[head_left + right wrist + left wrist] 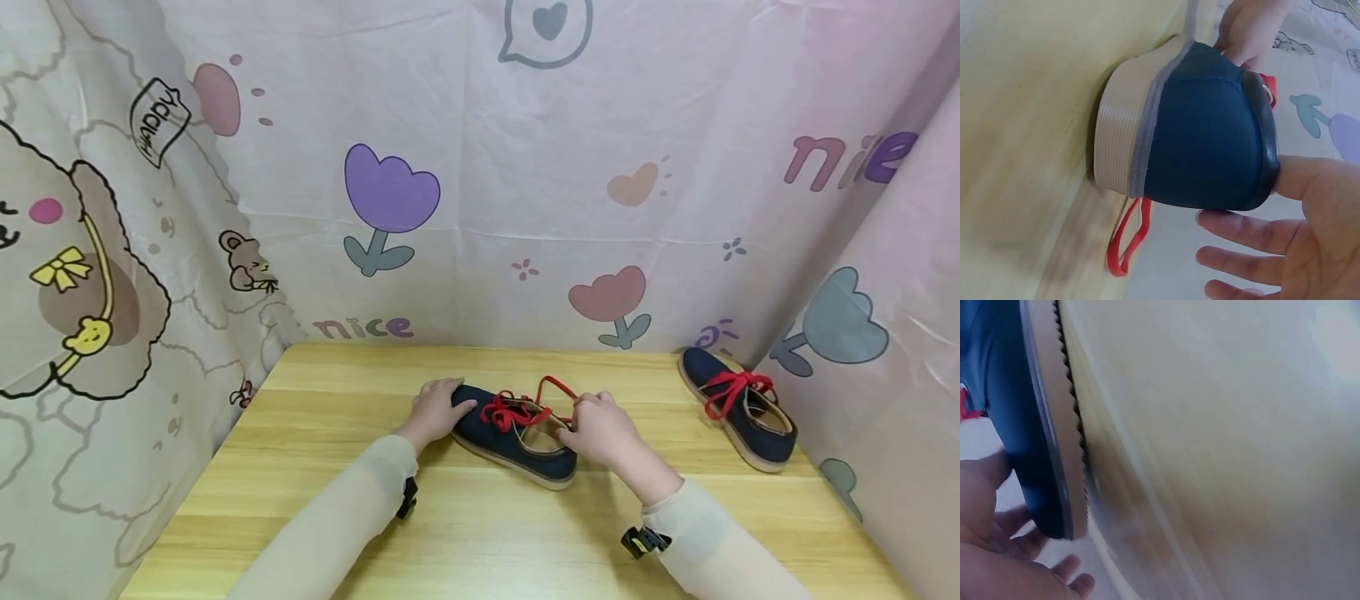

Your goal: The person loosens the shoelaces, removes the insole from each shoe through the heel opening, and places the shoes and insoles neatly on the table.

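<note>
A navy shoe [487, 417] with red laces [510, 412] and a pale sole lies on the table, toe to the left. My left hand [435, 412] holds its toe, thumb on the upper and fingers round the front, as the left wrist view shows. At the heel [1210, 144], my right hand [1322, 231] grips the collar between thumb and forefinger; the other fingers are spread beside it. A red lace loop hangs past the shoe's far side, near the right fingers in the head view. The lace is tied in a bow over the tongue.
A matching navy shoe [738, 408] with a tied red bow stands at the table's right edge. The wooden table [337, 517] is bounded behind and on both sides by a printed curtain [487, 167].
</note>
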{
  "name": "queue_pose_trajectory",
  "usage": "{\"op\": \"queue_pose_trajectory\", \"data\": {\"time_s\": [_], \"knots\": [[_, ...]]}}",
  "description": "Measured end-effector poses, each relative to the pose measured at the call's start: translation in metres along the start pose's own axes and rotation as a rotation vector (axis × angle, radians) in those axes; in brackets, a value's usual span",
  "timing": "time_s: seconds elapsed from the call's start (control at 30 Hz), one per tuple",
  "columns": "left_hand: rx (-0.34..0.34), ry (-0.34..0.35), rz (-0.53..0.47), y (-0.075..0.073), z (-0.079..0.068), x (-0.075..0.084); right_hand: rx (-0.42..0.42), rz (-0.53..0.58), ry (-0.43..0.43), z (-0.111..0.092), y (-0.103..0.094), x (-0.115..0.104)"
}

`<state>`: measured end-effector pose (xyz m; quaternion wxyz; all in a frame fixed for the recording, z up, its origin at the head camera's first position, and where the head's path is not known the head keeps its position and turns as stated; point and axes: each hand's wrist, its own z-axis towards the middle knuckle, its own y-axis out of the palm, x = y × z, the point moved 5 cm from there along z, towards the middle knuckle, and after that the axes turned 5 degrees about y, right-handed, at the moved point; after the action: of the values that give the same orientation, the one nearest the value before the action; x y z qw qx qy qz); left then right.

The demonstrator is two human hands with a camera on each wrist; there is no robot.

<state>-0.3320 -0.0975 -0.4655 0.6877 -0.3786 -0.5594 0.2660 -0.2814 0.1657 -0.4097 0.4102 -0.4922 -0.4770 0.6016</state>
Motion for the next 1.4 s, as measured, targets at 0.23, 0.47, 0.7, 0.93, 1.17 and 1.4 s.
{"op": "queue_pose_trajectory", "data": {"time_s": [0.23, 0.47, 0.7, 0.93, 1.17, 1.4], "knots": [[-0.015, 0.019, 0.021, -0.003, -0.003, -0.007, 0.022, 0.003, -0.026, -0.001, 0.000, -0.004], [-0.016, 0.014, 0.044, -0.009, -0.011, -0.013, 0.049, 0.018, -0.054, 0.007, -0.001, -0.003], [-0.012, 0.002, 0.020, -0.016, -0.018, -0.019, 0.105, 0.036, -0.125, 0.018, 0.002, 0.001], [-0.021, -0.004, 0.019, -0.019, -0.028, -0.021, 0.134, 0.039, -0.167, 0.023, 0.003, 0.002], [-0.018, 0.016, 0.023, -0.021, -0.037, -0.023, 0.133, 0.033, -0.187, 0.028, 0.006, 0.002], [-0.017, 0.046, 0.031, -0.022, -0.040, -0.024, 0.114, 0.050, -0.186, 0.028, 0.005, 0.003]]}}
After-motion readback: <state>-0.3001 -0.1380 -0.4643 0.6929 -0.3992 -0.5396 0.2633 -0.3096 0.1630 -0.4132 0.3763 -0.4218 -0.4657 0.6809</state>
